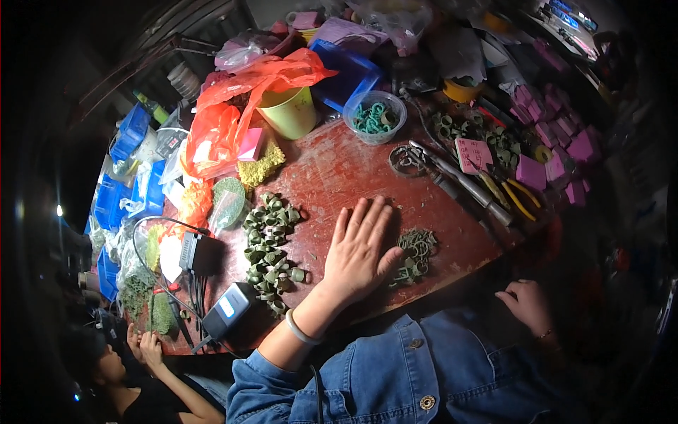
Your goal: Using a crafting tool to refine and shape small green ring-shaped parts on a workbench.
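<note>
My left hand (358,249) lies flat, palm down, on the red worn tabletop (332,166), its fingers stretched out and nothing in them. Left of it is a heap of chunky dull-green ring-shaped pieces (268,247). A smaller pile of thin green rings (417,254) lies just right of my left thumb. Beyond the table's near edge, in shade, my right hand (528,305) hangs with its thumb apart and its other fingers loosely bent. I see nothing held in it.
Pliers (521,199) and metal hand tools (466,185) lie right, near pink blocks (554,134). A clear tub (374,116) of teal rings and a yellow-green cup (288,113) stand at the back. A grey box with a lit display (229,305) sits left, near another person's hands (145,346).
</note>
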A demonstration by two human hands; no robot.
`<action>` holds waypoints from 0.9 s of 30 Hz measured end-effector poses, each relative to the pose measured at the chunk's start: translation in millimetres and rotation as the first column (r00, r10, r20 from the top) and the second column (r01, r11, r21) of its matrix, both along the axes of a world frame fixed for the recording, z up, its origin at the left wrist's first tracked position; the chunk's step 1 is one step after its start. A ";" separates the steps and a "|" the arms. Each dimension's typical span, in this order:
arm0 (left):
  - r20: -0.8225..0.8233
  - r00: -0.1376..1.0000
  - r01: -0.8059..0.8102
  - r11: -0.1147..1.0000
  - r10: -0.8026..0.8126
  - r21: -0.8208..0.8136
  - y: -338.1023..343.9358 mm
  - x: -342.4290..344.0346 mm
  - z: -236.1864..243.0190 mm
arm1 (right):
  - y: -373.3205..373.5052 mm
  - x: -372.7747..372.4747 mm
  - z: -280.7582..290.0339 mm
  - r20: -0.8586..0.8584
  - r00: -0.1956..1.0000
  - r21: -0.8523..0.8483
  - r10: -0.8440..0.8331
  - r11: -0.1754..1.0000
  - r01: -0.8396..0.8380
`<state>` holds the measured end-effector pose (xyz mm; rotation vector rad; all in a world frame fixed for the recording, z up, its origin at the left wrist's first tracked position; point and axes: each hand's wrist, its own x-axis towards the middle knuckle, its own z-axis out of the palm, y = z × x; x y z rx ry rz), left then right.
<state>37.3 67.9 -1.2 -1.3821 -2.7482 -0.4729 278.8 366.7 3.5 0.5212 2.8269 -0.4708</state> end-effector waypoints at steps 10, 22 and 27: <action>0.313 0.935 0.058 0.942 -0.167 0.329 -15.4 16.0 11.5 | -59.4 -98.3 41.5 -0.604 0.795 -0.319 0.061 0.895 -0.311; 0.154 0.972 0.167 0.982 -0.179 0.084 -5.1 43.0 18.1 | -92.1 -175.5 3.3 -0.622 0.712 0.097 0.325 0.935 -0.342; 0.171 0.974 0.132 0.987 -0.146 0.089 -5.3 43.3 15.5 | -91.3 -166.3 13.9 -0.628 0.697 -0.206 0.347 0.790 -0.578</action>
